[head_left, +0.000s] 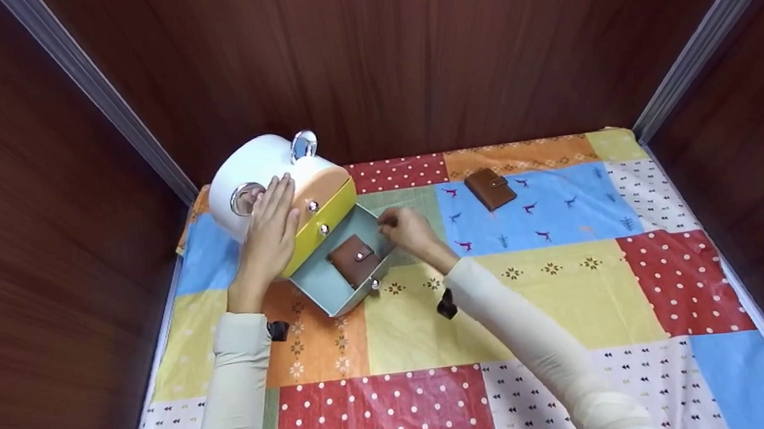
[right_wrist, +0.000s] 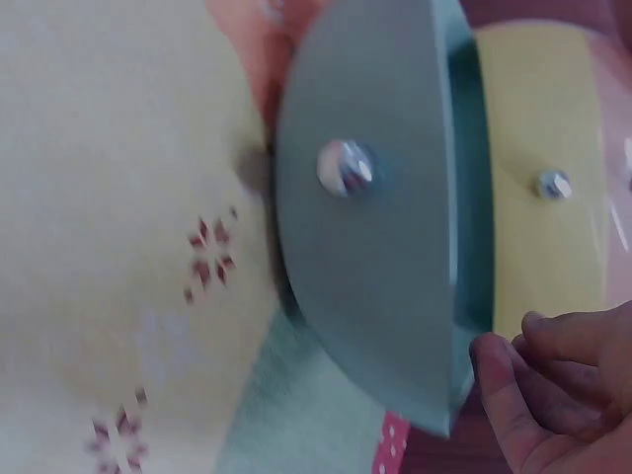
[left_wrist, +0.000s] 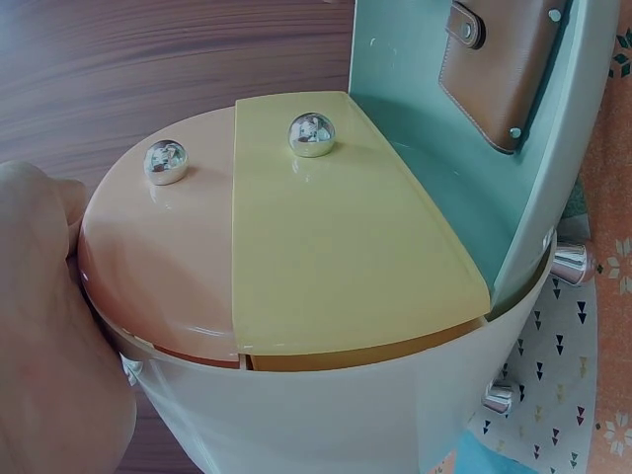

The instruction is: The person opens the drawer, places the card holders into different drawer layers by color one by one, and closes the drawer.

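Observation:
A white rounded box (head_left: 244,163) with drawers stands at the back left. My left hand (head_left: 265,240) rests flat along its top, fingers straight. The lowest drawer, mint green (head_left: 321,273), is pulled out, and a brown leather wallet (head_left: 352,263) with a snap strap lies in it. Above it, the yellow drawer (left_wrist: 365,247) and the peach drawer (left_wrist: 158,267) are pushed in, each with a silver knob. At the drawer's right corner is my right hand (head_left: 415,231), fingers loosely curled. In the right wrist view nothing shows between its thumb and fingertips (right_wrist: 491,355).
A second brown wallet (head_left: 489,189) lies on the blue patch of the patchwork tablecloth (head_left: 551,296), right of the box. Dark wood panels (head_left: 374,61) enclose the table at the back and sides. Silver round trim (head_left: 304,145) sticks up from the box.

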The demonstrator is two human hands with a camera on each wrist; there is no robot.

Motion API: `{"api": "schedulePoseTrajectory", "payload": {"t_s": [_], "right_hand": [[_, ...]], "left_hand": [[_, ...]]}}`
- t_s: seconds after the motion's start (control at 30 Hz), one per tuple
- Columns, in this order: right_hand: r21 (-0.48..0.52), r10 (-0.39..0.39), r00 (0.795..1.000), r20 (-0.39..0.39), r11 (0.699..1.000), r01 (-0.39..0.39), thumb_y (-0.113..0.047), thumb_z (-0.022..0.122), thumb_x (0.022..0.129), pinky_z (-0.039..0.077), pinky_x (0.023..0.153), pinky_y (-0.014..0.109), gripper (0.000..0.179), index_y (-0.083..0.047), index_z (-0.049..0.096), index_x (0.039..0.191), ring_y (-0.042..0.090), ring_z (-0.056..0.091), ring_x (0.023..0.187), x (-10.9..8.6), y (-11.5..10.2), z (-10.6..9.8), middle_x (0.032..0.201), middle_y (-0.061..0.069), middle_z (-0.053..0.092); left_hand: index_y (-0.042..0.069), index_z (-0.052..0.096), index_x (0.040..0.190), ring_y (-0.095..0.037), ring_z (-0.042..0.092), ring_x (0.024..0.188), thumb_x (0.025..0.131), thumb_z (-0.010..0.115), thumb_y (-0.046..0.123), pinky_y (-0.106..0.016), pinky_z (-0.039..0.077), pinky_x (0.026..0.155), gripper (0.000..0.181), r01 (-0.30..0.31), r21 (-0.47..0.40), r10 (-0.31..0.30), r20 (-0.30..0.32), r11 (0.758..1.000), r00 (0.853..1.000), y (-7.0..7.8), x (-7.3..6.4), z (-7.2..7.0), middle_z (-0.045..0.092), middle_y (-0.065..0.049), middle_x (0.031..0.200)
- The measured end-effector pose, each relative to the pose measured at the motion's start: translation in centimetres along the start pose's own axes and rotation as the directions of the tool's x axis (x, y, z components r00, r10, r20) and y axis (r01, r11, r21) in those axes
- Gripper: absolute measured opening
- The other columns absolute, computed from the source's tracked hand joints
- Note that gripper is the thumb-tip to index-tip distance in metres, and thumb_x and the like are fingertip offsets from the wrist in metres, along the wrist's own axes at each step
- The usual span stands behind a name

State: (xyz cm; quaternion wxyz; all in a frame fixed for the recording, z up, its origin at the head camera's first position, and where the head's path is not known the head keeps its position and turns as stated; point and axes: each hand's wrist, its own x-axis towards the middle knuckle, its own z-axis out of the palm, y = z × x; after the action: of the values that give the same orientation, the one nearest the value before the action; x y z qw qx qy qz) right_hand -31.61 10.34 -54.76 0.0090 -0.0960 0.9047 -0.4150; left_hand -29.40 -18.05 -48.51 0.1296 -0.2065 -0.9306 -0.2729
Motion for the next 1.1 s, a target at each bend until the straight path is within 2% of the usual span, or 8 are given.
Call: {"api": "schedulePoseTrajectory", "payload": {"t_s": [0.17,0.27,0.4,0.63,0.73,0.87,0.93,1.1], "right_hand": [[0.073,0.047,0.998,-0.046,0.996,-0.044,-0.003,0.067,0.101,0.065,0.078,0.029,0.019,0.003,0.078,0.115,0.028,0.077,0.092,0.4,1.7,-2.7,0.109,0.02,0.08],[0.065,0.052,0.994,-0.101,0.997,-0.045,-0.005,0.066,0.102,0.058,0.066,0.02,0.018,0.003,0.079,0.112,0.022,0.075,0.082,0.6,3.2,-4.2,0.102,0.02,0.08],[0.024,0.084,0.982,-0.171,0.996,-0.081,-0.008,0.065,0.102,0.053,0.062,0.017,0.02,0.002,0.079,0.113,0.02,0.075,0.079,0.7,5.3,-6.3,0.101,0.019,0.081],[-0.016,0.19,0.946,-0.261,0.979,-0.201,-0.008,0.063,0.103,0.058,0.073,0.027,0.021,0.001,0.078,0.114,0.03,0.078,0.092,0.7,9.2,-9.7,0.109,0.02,0.08],[0.012,0.237,0.933,-0.271,0.97,-0.243,-0.01,0.061,0.105,0.063,0.085,0.039,0.025,0.003,0.075,0.121,0.035,0.077,0.102,0.5,10.9,-10.9,0.117,0.022,0.078],[0.032,0.29,0.912,-0.288,0.955,-0.294,-0.014,0.059,0.106,0.06,0.098,0.053,0.03,0.003,0.073,0.126,0.041,0.071,0.114,0.2,12.7,-12.1,0.125,0.025,0.074],[0.025,0.313,0.901,-0.301,0.947,-0.321,-0.016,0.058,0.106,0.058,0.1,0.055,0.03,0.002,0.073,0.126,0.042,0.07,0.115,0.1,13.5,-12.6,0.125,0.025,0.074],[0.03,0.364,0.877,-0.312,0.927,-0.374,-0.016,0.058,0.106,0.059,0.093,0.051,0.033,0.002,0.071,0.131,0.041,0.07,0.114,0.1,14.9,-13.2,0.127,0.025,0.073]], "left_hand": [[0.01,0.028,0.169,-0.029,0.015,0.168,0.117,0.036,0.028,-0.047,0.006,0.139,0.056,0.002,-0.002,-0.002,0.0,1.0,1.0,0.0,0.0,-0.1,0.024,-0.006,0.178],[0.01,0.028,0.169,-0.029,0.015,0.168,0.117,0.036,0.028,-0.047,0.006,0.139,0.055,0.001,0.0,-0.001,-0.004,1.0,1.0,0.0,0.0,-0.1,0.024,-0.005,0.178],[0.009,0.029,0.168,-0.029,0.016,0.167,0.117,0.037,0.027,-0.047,0.007,0.139,0.055,-0.007,0.002,0.007,-0.011,1.0,1.0,0.0,0.0,-0.1,0.024,-0.006,0.178],[0.004,0.033,0.167,-0.033,0.02,0.166,0.116,0.04,0.023,-0.046,0.009,0.139,0.054,-0.047,-0.001,0.047,-0.036,0.999,0.998,-0.1,0.0,0.1,0.029,-0.01,0.176],[0.004,0.033,0.166,-0.033,0.02,0.166,0.116,0.04,0.022,-0.047,0.009,0.139,0.054,-0.047,-0.001,0.047,-0.041,0.999,0.998,-0.1,-0.1,0.1,0.03,-0.011,0.176],[0.005,0.032,0.167,-0.032,0.02,0.166,0.116,0.039,0.023,-0.047,0.008,0.139,0.054,-0.039,0.002,0.039,-0.034,0.999,0.999,-0.1,-0.1,0.1,0.029,-0.01,0.177],[0.006,0.032,0.167,-0.032,0.019,0.167,0.116,0.039,0.024,-0.048,0.008,0.139,0.054,-0.036,0.006,0.036,-0.03,0.999,0.999,-0.1,-0.2,0.1,0.028,-0.01,0.177],[0.007,0.03,0.168,-0.03,0.018,0.167,0.117,0.038,0.024,-0.046,0.008,0.139,0.054,-0.029,0.012,0.029,-0.026,1.0,0.999,0.0,-0.2,0.1,0.026,-0.008,0.177]]}}
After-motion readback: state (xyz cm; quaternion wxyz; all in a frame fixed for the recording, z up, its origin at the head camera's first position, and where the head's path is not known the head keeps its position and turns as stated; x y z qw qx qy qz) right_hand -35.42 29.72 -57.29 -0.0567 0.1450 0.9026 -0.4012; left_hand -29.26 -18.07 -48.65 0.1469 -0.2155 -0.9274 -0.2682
